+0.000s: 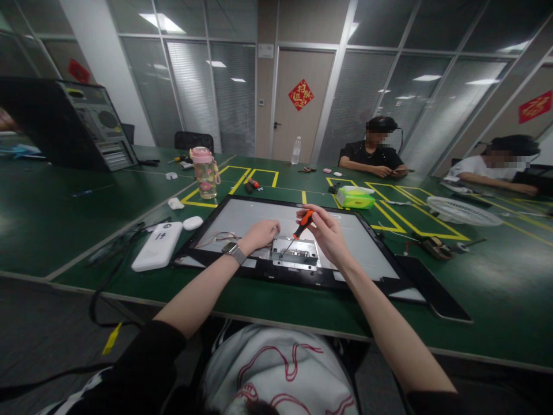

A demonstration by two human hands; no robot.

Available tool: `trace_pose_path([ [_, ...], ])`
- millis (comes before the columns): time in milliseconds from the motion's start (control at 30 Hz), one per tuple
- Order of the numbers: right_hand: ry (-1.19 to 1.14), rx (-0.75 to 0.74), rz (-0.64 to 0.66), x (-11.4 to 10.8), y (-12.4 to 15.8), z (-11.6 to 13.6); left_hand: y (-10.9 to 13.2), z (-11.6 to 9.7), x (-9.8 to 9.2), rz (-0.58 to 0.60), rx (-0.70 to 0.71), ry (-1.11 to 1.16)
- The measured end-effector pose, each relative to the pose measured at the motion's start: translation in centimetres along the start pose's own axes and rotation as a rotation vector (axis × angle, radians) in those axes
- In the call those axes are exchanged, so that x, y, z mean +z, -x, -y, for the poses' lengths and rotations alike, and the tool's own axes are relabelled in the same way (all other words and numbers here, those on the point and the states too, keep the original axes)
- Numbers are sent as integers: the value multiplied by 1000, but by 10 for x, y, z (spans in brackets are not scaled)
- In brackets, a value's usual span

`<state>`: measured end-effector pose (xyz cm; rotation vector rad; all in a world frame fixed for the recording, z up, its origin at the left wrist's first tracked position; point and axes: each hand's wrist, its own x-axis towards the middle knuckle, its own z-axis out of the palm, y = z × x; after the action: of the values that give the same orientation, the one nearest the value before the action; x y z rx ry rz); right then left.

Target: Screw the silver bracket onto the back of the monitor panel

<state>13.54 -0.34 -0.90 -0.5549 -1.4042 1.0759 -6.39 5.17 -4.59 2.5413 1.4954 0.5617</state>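
My right hand [325, 230] grips the orange and black handle of a screwdriver [304, 223]. Its thin shaft slants down to the left, with the tip at a silver metal bracket [302, 253]. The bracket lies near the front edge of a large flat display panel [367, 242], grey-white with a black frame. At the bracket's upper left is my left hand [261, 234], its fingers curled together low over the panel. What those fingers hold, if anything, is hidden. Thin wires [222, 236] lie on the panel left of that hand.
A white power bank [158, 246] and white case [192, 223] sit left of the panel. Beyond stand a pink-lidded bottle [205, 176] and an open computer case [95, 127]. To the right are a dark flat device [436, 288], tape measure [436, 246] and green pack [355, 197]. Two people sit across.
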Motion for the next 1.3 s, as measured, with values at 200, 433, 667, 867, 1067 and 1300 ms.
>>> trace_pose_path([
  [200,46,34,-15,-1,1,1,1,-1,0,-1,3,18],
  [433,171,-64,73,2,4,9,-2,4,4,-6,21,22],
  [667,318,-151,13,6,6,11,-1,3,4,2,8,13],
  [867,528,-275,-81,4,8,10,-1,3,2,1,11,14],
  [1067,257,-112,18,7,7,10,-2,5,5,-12,29,16],
  [1300,288,-132,-20,2,5,6,0,1,1,-4,18,18],
])
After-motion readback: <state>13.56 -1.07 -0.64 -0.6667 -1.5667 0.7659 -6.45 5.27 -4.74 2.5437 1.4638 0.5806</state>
